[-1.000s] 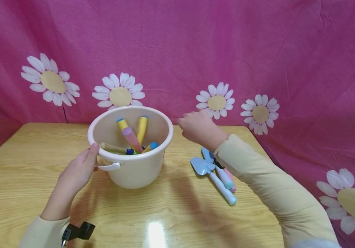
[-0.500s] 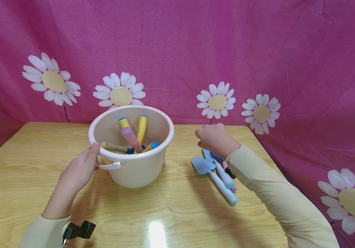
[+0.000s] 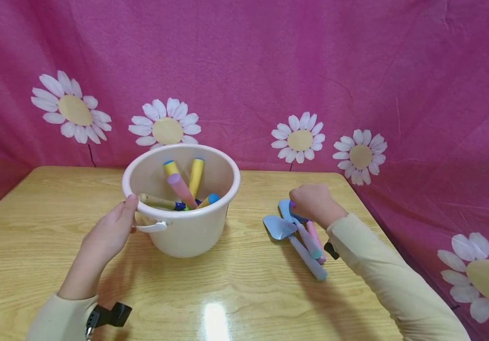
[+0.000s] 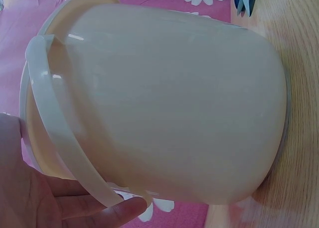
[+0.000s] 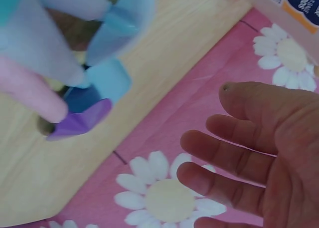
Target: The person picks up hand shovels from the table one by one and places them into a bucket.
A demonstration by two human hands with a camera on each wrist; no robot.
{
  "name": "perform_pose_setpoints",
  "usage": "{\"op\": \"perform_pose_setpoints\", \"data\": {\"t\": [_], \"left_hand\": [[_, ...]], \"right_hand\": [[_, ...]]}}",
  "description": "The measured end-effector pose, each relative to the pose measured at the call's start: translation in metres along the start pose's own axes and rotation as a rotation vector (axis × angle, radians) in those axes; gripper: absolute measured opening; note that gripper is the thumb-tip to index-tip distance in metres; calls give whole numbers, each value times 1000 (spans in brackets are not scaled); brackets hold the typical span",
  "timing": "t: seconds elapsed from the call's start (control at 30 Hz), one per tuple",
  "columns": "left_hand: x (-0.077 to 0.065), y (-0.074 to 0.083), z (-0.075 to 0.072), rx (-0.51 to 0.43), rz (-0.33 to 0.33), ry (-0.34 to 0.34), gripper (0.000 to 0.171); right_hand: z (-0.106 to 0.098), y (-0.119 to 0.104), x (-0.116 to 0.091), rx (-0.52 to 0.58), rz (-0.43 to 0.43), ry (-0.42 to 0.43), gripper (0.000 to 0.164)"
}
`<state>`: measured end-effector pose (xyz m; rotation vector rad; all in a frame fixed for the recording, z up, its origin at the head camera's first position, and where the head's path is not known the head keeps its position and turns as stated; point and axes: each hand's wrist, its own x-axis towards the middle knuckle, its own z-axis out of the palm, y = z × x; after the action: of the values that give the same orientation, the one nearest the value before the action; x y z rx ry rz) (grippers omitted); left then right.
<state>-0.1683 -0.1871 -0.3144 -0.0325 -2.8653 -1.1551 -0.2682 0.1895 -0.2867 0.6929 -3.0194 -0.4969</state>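
A cream plastic bucket (image 3: 186, 237) stands on the table, slightly tilted, with several tools inside whose yellow handles (image 3: 195, 177) and pink handle (image 3: 181, 189) show; their lower ends are hidden. My left hand (image 3: 107, 234) holds the bucket's near-left rim, thumb on top, fingers beneath by the white bail handle (image 4: 70, 133). My right hand (image 3: 318, 203) hovers over a small pile of tools, its fingers relaxed and apart in the right wrist view, nothing between them. Below lie a light blue trowel (image 3: 279, 228), a second blue tool (image 3: 285, 208) and a purple-bladed, pink-handled tool (image 5: 79, 122).
The wooden table (image 3: 227, 293) ends at a magenta cloth (image 3: 244, 80) printed with white daisies, which hangs behind and on the right. A label (image 5: 301, 6) shows on the bucket's side in the right wrist view. A black strap (image 3: 112, 315) sits on the left wrist.
My right hand has moved from beside the bucket's right rim, rightward and down to the tool pile. The left hand and bucket stay nearly still.
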Motion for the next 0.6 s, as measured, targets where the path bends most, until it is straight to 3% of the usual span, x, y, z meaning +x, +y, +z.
{"op": "perform_pose_setpoints", "data": {"t": [0.37, 0.6], "left_hand": [[-1, 0, -1, -2, 7, 4, 65], [-1, 1, -1, -11, 13, 5, 66]], "right_hand": [[26, 19, -11, 81, 87, -124, 9], [38, 23, -16, 137, 131, -139, 9]]}}
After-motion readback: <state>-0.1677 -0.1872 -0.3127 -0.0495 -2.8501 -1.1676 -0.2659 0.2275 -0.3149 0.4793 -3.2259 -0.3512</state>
